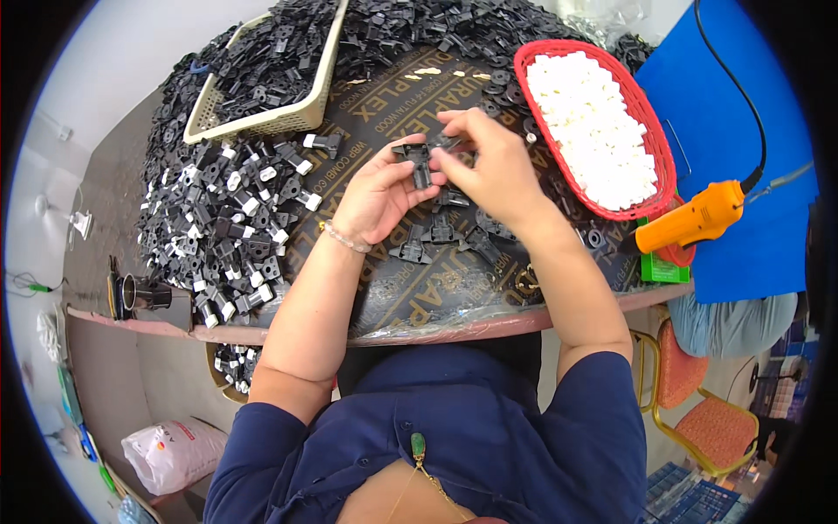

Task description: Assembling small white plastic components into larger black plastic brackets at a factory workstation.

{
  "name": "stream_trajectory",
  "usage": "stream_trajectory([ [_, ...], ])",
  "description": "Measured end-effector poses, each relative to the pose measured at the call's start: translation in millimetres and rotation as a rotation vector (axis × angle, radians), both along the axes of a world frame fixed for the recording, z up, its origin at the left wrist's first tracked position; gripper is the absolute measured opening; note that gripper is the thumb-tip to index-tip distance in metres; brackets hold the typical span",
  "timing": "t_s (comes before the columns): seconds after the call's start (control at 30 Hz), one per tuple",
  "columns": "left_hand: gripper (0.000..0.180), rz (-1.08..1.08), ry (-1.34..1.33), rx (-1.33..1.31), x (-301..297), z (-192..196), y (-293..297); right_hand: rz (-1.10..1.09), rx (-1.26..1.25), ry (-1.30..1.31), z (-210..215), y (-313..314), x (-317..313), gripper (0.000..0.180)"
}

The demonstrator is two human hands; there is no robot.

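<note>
My left hand (377, 197) holds a small black plastic part (417, 161) between thumb and fingers above the dark table board (393, 288). My right hand (494, 166) pinches another small black piece (447, 140) right beside it, touching the first part. Several loose black parts (441, 234) lie on the board just under both hands. A bead bracelet sits on my left wrist.
A heap of black-and-white assembled parts (227, 227) lies at the left. A beige basket (271, 79) of black parts stands behind it. A red oval basket (650, 166) holds small white pieces at the right. An orange corded tool (694, 218) rests on a blue sheet (742, 131).
</note>
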State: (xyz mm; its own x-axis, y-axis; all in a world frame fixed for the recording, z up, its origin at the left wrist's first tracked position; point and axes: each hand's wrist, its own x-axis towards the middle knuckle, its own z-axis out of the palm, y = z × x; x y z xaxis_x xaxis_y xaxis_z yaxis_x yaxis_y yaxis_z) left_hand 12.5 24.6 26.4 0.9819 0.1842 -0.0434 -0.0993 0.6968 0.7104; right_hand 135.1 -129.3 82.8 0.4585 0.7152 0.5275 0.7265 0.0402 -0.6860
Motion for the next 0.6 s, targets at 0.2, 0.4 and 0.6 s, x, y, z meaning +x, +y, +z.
stream_trajectory([
  [0.2, 0.039, 0.199, -0.101, -0.033, 2, -6, 0, 0.115, -0.046, -0.142, -30, 13, -11, 0.051],
  [0.4, 0.027, 0.129, -0.043, 0.001, 0, -8, -6, 0.130, -0.051, -0.039, -27, -8, -2, 0.043],
  [0.6, 0.029, 0.086, -0.044, -0.018, 0, -4, -7, 0.118, 0.005, 0.011, -21, -8, 1, 0.062],
])
